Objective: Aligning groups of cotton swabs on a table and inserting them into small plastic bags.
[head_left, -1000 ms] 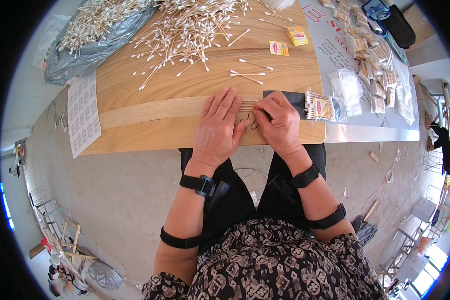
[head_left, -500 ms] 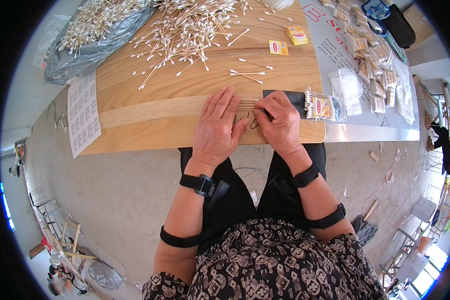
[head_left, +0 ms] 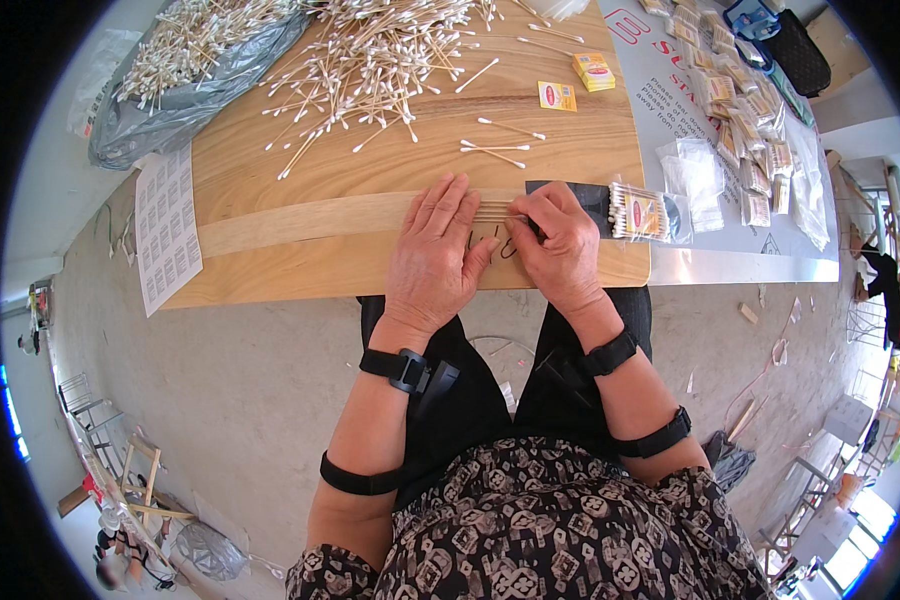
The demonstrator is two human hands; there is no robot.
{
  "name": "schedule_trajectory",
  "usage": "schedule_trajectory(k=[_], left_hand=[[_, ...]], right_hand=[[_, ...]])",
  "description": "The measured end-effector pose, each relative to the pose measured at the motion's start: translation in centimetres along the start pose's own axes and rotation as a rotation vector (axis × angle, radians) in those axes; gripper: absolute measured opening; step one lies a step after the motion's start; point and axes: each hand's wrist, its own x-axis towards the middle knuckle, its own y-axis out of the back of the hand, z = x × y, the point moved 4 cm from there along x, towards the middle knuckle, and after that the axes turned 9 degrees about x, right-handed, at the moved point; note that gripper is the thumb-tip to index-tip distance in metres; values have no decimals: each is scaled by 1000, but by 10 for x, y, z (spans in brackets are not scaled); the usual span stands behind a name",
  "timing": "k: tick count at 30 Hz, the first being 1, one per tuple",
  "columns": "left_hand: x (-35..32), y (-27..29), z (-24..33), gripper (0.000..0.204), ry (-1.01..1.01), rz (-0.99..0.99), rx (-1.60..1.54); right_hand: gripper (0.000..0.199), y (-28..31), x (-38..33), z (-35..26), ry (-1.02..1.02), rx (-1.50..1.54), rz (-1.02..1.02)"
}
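My left hand (head_left: pixel 434 245) lies flat on the wooden table (head_left: pixel 300 262), its fingers straight and the thumb a little apart. Thin cotton swab sticks (head_left: pixel 492 211) run side by side from under it to my right fingertips, their left ends hidden. My right hand (head_left: pixel 558 240) is closed, thumb and fingers pinched at the right end of these sticks; what they grip is hidden. A dark sheet (head_left: pixel 597 203) lies beneath and beyond it. Just right of it sits a clear bag of cotton swabs (head_left: pixel 638 212) with a yellow and red card. Dark handwritten marks (head_left: pixel 508 246) show between my hands.
A heap of loose swabs (head_left: pixel 370 60) lies at the back, beside a grey plastic bag of swabs (head_left: pixel 205 60). Yellow cards (head_left: pixel 594 72) and stray swabs lie mid-table. At right are filled packs (head_left: pixel 745 110) and empty clear bags (head_left: pixel 692 180). A printed sheet (head_left: pixel 167 230) overhangs the left edge.
Almost nothing differs. My right fingertips have shifted very slightly at the sticks' ends; my left hand stays in place.
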Motion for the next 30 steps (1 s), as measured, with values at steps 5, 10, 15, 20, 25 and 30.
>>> schedule_trajectory(k=[5, 10, 15, 20, 25, 30], left_hand=[[0, 0, 0, 46, -4, 3, 7], [0, -1, 0, 46, -7, 5, 9], [0, -1, -1, 46, -2, 3, 2], [0, -1, -1, 46, -6, 6, 8], [1, 0, -1, 46, -10, 8, 7], [0, 1, -1, 46, -13, 10, 17]], right_hand=[[6, 0, 0, 0, 11, -17, -7], [7, 1, 0, 0, 13, -28, -13], [11, 2, 0, 3, -50, 36, -1], [14, 1, 2, 3, -80, 27, 15], [12, 0, 3, 3, -60, 15, 7], [17, 1, 26, 10, -121, -37, 50]])
